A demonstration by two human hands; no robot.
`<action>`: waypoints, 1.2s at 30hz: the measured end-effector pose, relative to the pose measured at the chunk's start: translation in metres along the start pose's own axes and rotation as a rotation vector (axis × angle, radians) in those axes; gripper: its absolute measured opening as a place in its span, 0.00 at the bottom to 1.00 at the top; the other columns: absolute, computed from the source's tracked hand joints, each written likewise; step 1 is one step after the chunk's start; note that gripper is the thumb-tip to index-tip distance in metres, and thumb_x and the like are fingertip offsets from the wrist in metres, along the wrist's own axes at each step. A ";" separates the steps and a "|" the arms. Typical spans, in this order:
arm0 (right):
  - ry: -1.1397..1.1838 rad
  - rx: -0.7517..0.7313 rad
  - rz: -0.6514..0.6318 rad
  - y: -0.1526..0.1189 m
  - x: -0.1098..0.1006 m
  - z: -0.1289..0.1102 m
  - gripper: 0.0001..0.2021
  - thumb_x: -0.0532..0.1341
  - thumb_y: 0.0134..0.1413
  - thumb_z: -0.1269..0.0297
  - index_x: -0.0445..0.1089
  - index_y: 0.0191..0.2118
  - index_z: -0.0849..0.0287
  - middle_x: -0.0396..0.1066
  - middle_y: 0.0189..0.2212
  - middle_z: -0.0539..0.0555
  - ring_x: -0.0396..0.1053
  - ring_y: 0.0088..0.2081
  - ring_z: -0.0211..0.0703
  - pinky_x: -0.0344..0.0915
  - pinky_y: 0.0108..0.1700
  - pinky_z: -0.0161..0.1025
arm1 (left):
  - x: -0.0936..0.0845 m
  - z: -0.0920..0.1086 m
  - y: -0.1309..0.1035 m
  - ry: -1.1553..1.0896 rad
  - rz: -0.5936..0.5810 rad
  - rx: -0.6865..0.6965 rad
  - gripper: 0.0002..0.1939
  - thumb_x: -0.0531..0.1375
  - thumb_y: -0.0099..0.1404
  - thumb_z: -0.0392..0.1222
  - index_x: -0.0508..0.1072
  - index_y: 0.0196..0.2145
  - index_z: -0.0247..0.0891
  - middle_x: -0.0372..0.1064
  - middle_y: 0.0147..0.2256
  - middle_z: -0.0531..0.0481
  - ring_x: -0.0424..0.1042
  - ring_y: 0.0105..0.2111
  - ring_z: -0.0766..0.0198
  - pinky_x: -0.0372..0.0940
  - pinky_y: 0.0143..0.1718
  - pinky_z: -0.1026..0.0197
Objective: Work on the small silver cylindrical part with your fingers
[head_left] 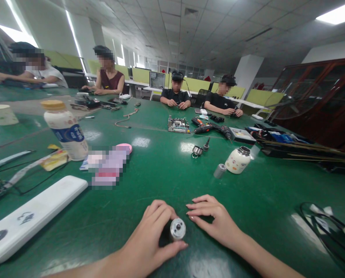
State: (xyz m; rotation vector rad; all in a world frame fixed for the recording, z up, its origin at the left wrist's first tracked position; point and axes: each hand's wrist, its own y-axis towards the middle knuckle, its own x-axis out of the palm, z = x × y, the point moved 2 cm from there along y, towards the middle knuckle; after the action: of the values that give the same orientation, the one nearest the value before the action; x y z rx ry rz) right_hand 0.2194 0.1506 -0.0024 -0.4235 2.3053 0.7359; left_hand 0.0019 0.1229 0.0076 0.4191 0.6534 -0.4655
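Note:
A small silver metal cylinder (177,230) stands on the green table at the bottom centre, its round end with a dark centre facing up. My left hand (153,231) is closed round it, thumb on the near side and fingers on the far side. Just to the right, my right hand (214,220) is held with its fingers apart and nothing in them. A similar grey cylinder (220,170) stands farther off, beside a cream patterned bottle (238,159) with a bare metal neck. Small metal parts (197,151) lie behind it.
To the left are a white elongated device (36,216), a bottle with an orange cap (65,131) and cables. Farther back lie a circuit board (178,124) and power drills (204,128). Black cables (320,227) lie at the right. Several people sit across the green table (149,162).

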 end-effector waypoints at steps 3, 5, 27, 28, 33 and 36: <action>0.047 0.010 0.044 0.001 -0.002 -0.004 0.07 0.65 0.58 0.68 0.80 0.39 0.50 0.81 0.35 0.53 0.77 0.41 0.48 0.72 0.45 0.49 | 0.000 0.001 0.001 0.009 -0.009 -0.001 0.13 0.66 0.62 0.45 0.67 0.40 0.39 0.68 0.41 0.47 0.63 0.45 0.54 0.62 0.47 0.52; 0.126 0.077 0.085 0.004 -0.005 -0.014 0.05 0.66 0.57 0.67 0.80 0.36 0.52 0.81 0.33 0.52 0.78 0.37 0.45 0.72 0.43 0.45 | -0.001 0.002 0.001 0.009 -0.014 -0.004 0.13 0.66 0.63 0.45 0.67 0.40 0.39 0.68 0.41 0.47 0.63 0.45 0.54 0.62 0.46 0.52; 0.148 -0.031 0.066 0.020 0.000 -0.071 0.07 0.66 0.57 0.69 0.79 0.39 0.50 0.81 0.31 0.48 0.77 0.32 0.39 0.73 0.40 0.35 | 0.002 -0.004 0.001 -0.002 -0.005 0.061 0.09 0.63 0.65 0.43 0.67 0.38 0.39 0.67 0.38 0.49 0.62 0.42 0.56 0.61 0.43 0.56; 0.155 -0.044 0.075 0.019 0.001 -0.070 0.08 0.65 0.58 0.69 0.79 0.40 0.50 0.81 0.31 0.48 0.77 0.32 0.39 0.73 0.40 0.35 | 0.002 -0.004 0.001 0.000 -0.004 0.064 0.09 0.63 0.65 0.43 0.67 0.38 0.39 0.67 0.38 0.49 0.62 0.42 0.56 0.61 0.43 0.56; 0.189 -0.170 0.078 0.018 0.006 -0.070 0.11 0.61 0.62 0.72 0.78 0.43 0.48 0.81 0.35 0.48 0.78 0.36 0.38 0.72 0.41 0.34 | 0.000 0.000 0.002 -0.008 -0.022 0.059 0.08 0.63 0.65 0.42 0.67 0.36 0.39 0.67 0.38 0.49 0.63 0.42 0.57 0.62 0.43 0.56; 0.182 -0.157 0.044 0.019 0.005 -0.073 0.12 0.62 0.60 0.73 0.78 0.43 0.49 0.81 0.35 0.48 0.78 0.35 0.38 0.72 0.41 0.34 | 0.000 0.001 0.001 -0.026 -0.008 0.069 0.07 0.63 0.65 0.41 0.67 0.35 0.39 0.68 0.38 0.49 0.63 0.42 0.57 0.62 0.43 0.57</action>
State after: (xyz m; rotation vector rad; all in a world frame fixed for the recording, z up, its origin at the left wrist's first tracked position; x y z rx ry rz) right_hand 0.1707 0.1205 0.0465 -0.5316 2.4417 0.9388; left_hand 0.0030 0.1235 0.0090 0.4747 0.6152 -0.5012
